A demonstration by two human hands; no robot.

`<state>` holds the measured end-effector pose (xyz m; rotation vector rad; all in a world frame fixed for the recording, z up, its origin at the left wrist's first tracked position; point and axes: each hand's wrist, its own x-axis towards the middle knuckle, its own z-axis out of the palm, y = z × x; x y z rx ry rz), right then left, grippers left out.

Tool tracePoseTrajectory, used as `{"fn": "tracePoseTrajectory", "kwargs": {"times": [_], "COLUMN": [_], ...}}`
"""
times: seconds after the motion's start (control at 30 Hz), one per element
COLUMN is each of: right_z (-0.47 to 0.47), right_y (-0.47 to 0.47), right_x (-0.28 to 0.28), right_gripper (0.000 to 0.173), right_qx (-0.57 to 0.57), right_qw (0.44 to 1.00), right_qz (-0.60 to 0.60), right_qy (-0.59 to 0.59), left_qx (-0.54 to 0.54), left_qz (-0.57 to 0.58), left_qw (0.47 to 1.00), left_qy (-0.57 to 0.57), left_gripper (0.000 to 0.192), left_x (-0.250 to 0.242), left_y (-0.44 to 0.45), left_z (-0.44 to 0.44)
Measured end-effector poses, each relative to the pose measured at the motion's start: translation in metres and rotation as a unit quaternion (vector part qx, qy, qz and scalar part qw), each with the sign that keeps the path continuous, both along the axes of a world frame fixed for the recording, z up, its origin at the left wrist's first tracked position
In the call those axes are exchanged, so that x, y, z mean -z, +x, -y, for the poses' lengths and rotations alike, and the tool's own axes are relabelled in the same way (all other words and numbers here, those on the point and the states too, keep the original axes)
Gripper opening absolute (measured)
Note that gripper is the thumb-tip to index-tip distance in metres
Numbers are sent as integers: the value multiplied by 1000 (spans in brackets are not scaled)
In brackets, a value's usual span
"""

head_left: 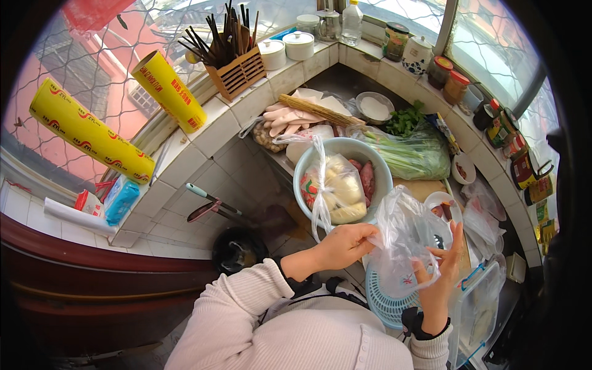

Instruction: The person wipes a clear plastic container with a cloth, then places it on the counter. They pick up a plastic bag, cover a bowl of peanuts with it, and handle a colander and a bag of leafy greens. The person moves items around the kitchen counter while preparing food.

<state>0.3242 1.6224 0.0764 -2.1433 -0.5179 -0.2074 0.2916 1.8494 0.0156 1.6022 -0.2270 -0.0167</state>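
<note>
My left hand [349,247] pinches the edge of a clear plastic bag [402,231] between thumb and fingers. My right hand [441,275] is at the bag's other side, fingers spread, with the thumb against the thin film. Nothing can be made out inside the bag. Just beyond my left hand stands a light-blue plastic basin [382,169]. It holds a knotted plastic bag [344,196] of pale yellow pieces and some reddish items [367,180] that I cannot identify surely. Below the loose bag, a blue slotted plastic basket [386,305] is partly hidden.
Bagged leafy greens [407,152], pinkish gloves [289,115] and a bundled stick whisk [319,110] lie behind the basin. A white bowl [444,201] and a clear lidded box [476,314] are at right. Jars [395,41] and a chopstick holder [238,71] line the tiled ledge.
</note>
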Motion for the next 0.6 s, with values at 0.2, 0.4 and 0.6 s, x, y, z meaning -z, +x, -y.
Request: {"fn": "tracePoseTrajectory", "kwargs": {"times": [0.2,0.4,0.6], "right_z": [17,37,73], "right_y": [-3,11,43], "right_x": [-24,-20,-26], "right_gripper": [70,14,17], "right_qx": [6,-47,18], "right_qw": [987,991,888], "right_qz": [152,40,-193], "right_qy": [-60,115,416], "left_qx": [-27,-56,-140], "left_qz": [-27,-21,-189], "left_qw": [999,998,955], "left_qy": [-4,-34,-179], "left_gripper": [17,16,26], "left_x": [-5,-3,7], "left_y": [-2,15,29], "left_z": [-7,-16,-43]}}
